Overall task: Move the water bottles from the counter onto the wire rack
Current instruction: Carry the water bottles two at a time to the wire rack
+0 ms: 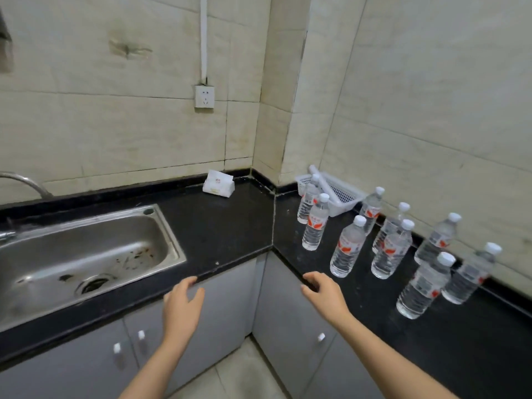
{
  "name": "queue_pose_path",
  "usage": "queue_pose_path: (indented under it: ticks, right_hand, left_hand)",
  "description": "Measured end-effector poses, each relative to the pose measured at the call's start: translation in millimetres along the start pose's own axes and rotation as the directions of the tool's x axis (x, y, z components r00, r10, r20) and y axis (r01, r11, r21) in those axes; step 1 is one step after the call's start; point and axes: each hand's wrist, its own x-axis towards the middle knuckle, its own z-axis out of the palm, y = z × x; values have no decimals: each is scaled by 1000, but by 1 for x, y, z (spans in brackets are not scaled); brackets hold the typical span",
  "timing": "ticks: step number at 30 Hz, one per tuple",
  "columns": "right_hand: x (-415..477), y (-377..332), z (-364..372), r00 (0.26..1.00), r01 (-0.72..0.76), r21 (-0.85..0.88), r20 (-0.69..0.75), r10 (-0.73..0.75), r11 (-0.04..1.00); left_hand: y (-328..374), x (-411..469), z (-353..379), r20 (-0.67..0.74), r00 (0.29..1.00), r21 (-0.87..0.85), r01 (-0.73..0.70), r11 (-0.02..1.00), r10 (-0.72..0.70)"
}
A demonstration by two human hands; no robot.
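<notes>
A black L-shaped surface [224,226] runs along a tiled corner. Nine clear water bottles [348,246] with white caps stand upright on its right arm, loosely grouped. The farthest two are just beside a white basket [342,194] against the wall. A steel sink [167,231] is set into the left arm, and a white tissue pack [218,184] lies by the back wall. Both hands reach forward, holding nothing. The left hand [182,306] is at the front edge by the sink, fingers loosely spread. The right hand [325,292] is at the edge near the bottles, fingers relaxed and slightly curled.
</notes>
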Motion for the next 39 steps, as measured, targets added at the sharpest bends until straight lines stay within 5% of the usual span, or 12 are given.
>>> queue_pose_path:
  ticks: [11,18,29,39]
  right_hand:
    - [148,38,2,960,-111,329,-207,187,938]
    - [257,45,13,858,-225,520,-295,420,824]
    - [337,72,27,780,-236,643,-322,536,729]
    - [383,89,3,737,-357,616,-275,617,702]
  left_hand:
    - [48,126,128,187,979,-5,-81,997,81]
    - [88,208,189,213,972,42,-109,993,98]
    - [93,264,298,437,899,93,-70,993,22]
    - [148,327,411,623,773,27,-170,985,116]
